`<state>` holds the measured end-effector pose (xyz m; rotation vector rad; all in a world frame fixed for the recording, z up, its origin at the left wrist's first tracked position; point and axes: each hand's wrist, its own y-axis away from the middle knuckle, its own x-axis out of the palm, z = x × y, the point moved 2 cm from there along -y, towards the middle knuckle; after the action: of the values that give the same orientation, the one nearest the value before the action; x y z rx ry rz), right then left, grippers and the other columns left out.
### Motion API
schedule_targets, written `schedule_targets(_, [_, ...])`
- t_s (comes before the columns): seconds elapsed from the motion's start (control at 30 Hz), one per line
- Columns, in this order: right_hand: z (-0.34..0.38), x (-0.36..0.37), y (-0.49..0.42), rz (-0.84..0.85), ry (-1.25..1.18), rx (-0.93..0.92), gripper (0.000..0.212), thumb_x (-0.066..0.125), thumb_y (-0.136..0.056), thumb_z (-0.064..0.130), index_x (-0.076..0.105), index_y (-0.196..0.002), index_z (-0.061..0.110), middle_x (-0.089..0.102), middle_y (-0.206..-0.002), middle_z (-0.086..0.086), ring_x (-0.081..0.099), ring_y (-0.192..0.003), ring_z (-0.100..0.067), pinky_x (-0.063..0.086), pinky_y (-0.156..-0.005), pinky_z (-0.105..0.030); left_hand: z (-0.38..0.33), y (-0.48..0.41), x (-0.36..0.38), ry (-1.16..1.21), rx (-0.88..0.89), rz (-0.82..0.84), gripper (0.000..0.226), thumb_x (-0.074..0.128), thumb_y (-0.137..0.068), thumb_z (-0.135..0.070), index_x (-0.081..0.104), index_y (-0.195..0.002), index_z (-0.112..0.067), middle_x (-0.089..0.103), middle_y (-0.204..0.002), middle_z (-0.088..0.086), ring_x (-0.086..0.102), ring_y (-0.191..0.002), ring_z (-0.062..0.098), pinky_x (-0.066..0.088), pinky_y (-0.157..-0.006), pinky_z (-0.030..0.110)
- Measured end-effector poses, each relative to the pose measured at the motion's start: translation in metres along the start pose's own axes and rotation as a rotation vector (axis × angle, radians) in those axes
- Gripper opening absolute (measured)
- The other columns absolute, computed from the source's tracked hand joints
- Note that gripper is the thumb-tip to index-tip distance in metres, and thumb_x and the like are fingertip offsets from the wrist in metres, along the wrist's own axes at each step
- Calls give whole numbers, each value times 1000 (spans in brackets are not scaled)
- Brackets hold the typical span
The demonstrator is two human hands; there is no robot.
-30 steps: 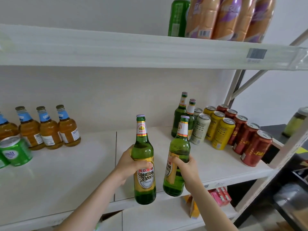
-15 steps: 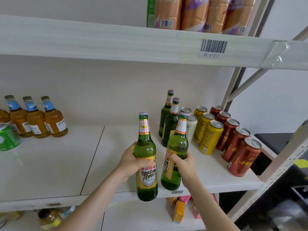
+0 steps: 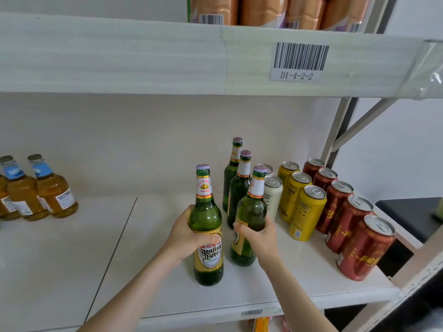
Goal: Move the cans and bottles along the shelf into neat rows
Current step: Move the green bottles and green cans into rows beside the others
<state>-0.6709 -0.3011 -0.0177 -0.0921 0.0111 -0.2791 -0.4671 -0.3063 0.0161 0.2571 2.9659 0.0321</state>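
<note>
My left hand (image 3: 185, 234) grips a green Yanjing beer bottle (image 3: 208, 226) around its middle, upright over the white shelf (image 3: 72, 259). My right hand (image 3: 260, 238) grips a second green beer bottle (image 3: 250, 212), tilted slightly left, its base on or just above the shelf. Two more green beer bottles (image 3: 236, 185) stand in a line right behind it. To their right stand rows of cream cans (image 3: 272, 195), yellow cans (image 3: 304, 212) and red cans (image 3: 354, 233).
Amber bottles with blue neck labels (image 3: 51, 190) stand at the far left of the shelf. The upper shelf (image 3: 167, 56) hangs low overhead with orange bottles on it. A metal upright and brace (image 3: 340, 135) stand at the right end.
Both hands have carried their bottles forward and to the right, over the shelf, close to the two standing beer bottles. The camera has come nearer to the shelf.
</note>
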Motion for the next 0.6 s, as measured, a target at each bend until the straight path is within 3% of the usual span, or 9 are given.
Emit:
schedule_targets(0.3, [-9, 4, -19, 3, 32, -86, 60, 88, -65, 22, 56, -110, 43, 65, -103, 25, 60, -100, 4, 52, -73, -14, 8, -15, 6, -3, 39, -60, 73, 90, -42, -27, 58, -106, -42, 72, -100, -13, 70, -91, 8, 56, -69, 25])
schedule_targets(0.43, [-9, 6, -24, 10, 46, -137, 63, 89, -63, 19, 55, -111, 42, 62, -119, 6, 57, -112, -9, 52, -90, -31, 9, -15, 4, -27, 50, -79, 73, 90, -41, -28, 57, -105, -43, 72, -100, -15, 70, -91, 7, 55, -67, 21])
schedule_targets(0.5, [-10, 9, -26, 16, 69, -144, 66, 89, -62, 22, 54, -115, 39, 58, -124, -1, 53, -119, -20, 50, -98, -41, 10, -15, 3, -47, 52, -85, 74, 90, -41, -27, 57, -106, -42, 72, -100, -14, 70, -93, 10, 56, -70, 24])
schedule_targets(0.6, [-10, 10, -30, 3, 76, -157, 69, 89, -61, 20, 52, -117, 39, 58, -124, 1, 54, -117, -17, 51, -97, -40, 10, -16, 1, -93, 67, -82, 74, 92, -47, -21, 56, -109, -42, 71, -103, -14, 67, -99, 11, 58, -82, 36])
